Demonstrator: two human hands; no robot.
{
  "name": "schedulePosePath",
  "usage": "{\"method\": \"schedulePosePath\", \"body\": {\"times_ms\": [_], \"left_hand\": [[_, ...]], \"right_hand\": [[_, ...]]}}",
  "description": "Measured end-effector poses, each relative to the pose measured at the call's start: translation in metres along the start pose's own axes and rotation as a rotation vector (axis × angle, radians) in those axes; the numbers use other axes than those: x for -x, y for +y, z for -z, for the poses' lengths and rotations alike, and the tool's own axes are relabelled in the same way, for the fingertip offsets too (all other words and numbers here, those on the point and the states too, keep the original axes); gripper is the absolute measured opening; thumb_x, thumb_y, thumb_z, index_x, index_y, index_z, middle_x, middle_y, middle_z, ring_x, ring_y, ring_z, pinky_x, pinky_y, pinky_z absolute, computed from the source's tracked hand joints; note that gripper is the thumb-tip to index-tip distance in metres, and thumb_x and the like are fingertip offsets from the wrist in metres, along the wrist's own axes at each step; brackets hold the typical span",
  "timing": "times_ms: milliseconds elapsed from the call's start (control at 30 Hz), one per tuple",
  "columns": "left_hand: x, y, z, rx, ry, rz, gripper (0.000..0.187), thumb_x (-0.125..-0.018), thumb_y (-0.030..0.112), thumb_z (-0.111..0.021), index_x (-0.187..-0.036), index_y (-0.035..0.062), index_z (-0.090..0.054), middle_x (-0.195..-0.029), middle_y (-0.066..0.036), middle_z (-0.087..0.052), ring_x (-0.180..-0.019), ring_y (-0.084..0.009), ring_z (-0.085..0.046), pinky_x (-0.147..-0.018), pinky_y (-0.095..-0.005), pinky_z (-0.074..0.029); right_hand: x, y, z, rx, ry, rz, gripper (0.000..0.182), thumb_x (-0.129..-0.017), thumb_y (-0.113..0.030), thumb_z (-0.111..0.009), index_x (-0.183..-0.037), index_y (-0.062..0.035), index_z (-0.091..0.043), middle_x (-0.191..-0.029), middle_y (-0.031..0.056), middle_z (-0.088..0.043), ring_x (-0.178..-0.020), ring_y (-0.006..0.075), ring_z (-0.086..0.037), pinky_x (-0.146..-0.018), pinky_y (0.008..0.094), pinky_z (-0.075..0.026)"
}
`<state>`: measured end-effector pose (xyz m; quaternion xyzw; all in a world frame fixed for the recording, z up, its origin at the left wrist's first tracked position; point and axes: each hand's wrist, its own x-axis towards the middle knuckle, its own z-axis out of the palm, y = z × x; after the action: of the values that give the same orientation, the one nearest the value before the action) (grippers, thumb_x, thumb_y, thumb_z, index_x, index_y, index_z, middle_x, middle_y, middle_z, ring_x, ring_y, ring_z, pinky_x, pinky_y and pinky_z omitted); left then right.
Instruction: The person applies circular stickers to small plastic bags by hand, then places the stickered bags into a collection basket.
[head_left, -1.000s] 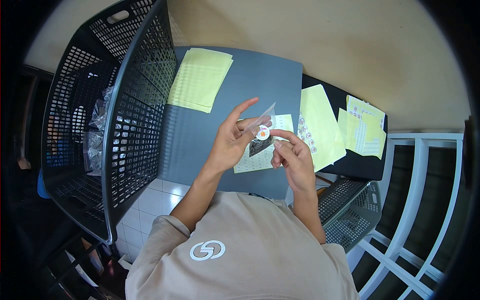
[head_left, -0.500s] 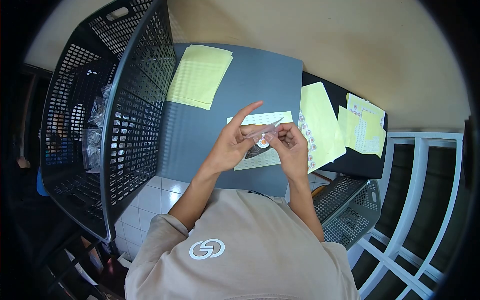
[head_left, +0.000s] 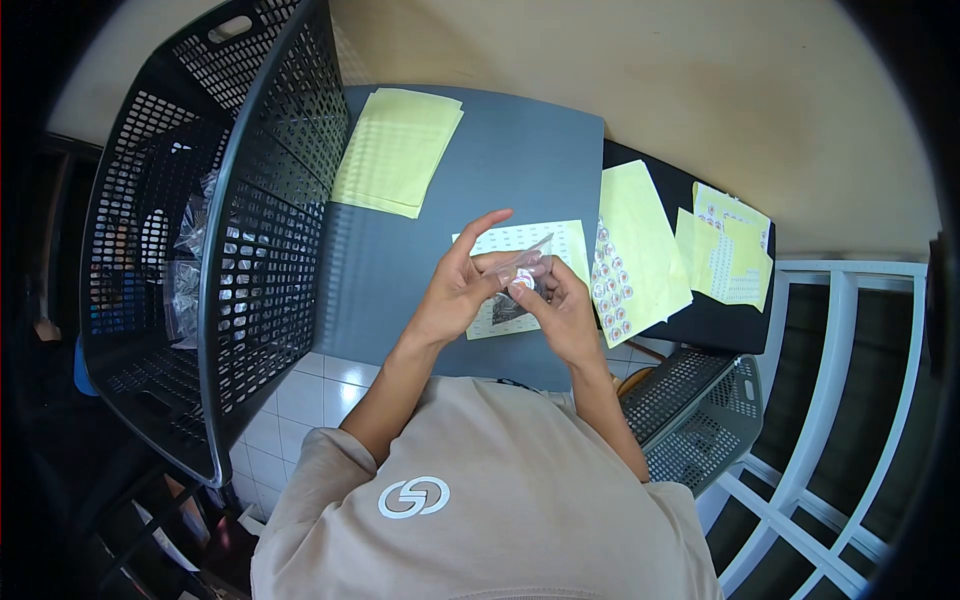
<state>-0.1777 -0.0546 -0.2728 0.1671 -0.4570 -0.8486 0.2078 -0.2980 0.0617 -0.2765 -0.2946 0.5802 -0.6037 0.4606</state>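
Hands have closed together since a second ago, left hand [head_left: 455,290] and right hand [head_left: 562,312] now both pinching the clear packet [head_left: 522,268], pressing its round sticker [head_left: 523,281] down.

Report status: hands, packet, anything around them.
Left hand and right hand both pinch the clear packet. Round sticker on it. Label sheet lies beneath; nothing blocking.

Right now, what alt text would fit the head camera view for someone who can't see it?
Both hands, left hand and right hand, hold a small clear packet with a round sticker above a grey table. A black mesh basket stands left; yellow sheets lie behind.
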Motion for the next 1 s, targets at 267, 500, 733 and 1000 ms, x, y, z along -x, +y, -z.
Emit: {"method": "schedulePosePath", "body": {"times_ms": [267, 500, 733, 1000], "left_hand": [[0.005, -0.008, -0.003, 0.206, 0.063, 0.172, 0.064, -0.089, -0.005, -0.052, -0.145, 0.0079, -0.025, -0.125, -0.025, -0.056, -0.113, -0.0243, -0.058, -0.09, -0.0322, -0.05], [0.008, -0.019, 0.005, 0.223, 0.094, 0.255, 0.045, -0.095, 0.005, -0.047, -0.139, 0.0065, -0.038, -0.121, -0.016, -0.058, -0.108, -0.0186, -0.059, -0.091, -0.0302, -0.049], [0.018, -0.04, 0.013, -0.309, 0.126, -0.022, 0.029, -0.097, 0.009, -0.046, -0.125, 0.001, -0.05, -0.109, -0.014, -0.063, -0.104, -0.0153, -0.059, -0.088, -0.0298, -0.048], [0.028, -0.048, 0.024, -0.34, 0.272, -0.025, 0.016, -0.09, 0.002, -0.059, -0.106, -0.002, -0.059, -0.092, -0.006, -0.064, -0.088, -0.0104, -0.058, -0.079, -0.0247, -0.046]], "right_hand": [[0.007, 0.006, 0.012, -0.087, -0.085, -0.11, 0.034, -0.088, -0.004, -0.064, -0.119, 0.0014, -0.053, -0.106, 0.0055, -0.061, -0.096, 0.01, -0.055, -0.083, 0.0264, -0.045], [0.012, 0.013, 0.009, -0.115, -0.074, -0.152, 0.037, -0.087, -0.005, -0.064, -0.121, 0.0019, -0.051, -0.109, 0.0061, -0.06, -0.098, 0.0106, -0.056, -0.084, 0.0264, -0.046], [0.012, 0.033, 0.003, -0.114, 0.025, -0.289, 0.034, -0.086, -0.006, -0.065, -0.119, 0.0005, -0.057, -0.1, 0.0048, -0.065, -0.086, 0.0089, -0.06, -0.075, 0.0245, -0.048], [0.016, 0.053, -0.007, 0.064, -0.067, -0.296, 0.016, -0.081, -0.013, -0.071, -0.087, 0.0017, -0.071, -0.076, 0.006, -0.068, -0.071, 0.0091, -0.058, -0.065, 0.0262, -0.047]]}}
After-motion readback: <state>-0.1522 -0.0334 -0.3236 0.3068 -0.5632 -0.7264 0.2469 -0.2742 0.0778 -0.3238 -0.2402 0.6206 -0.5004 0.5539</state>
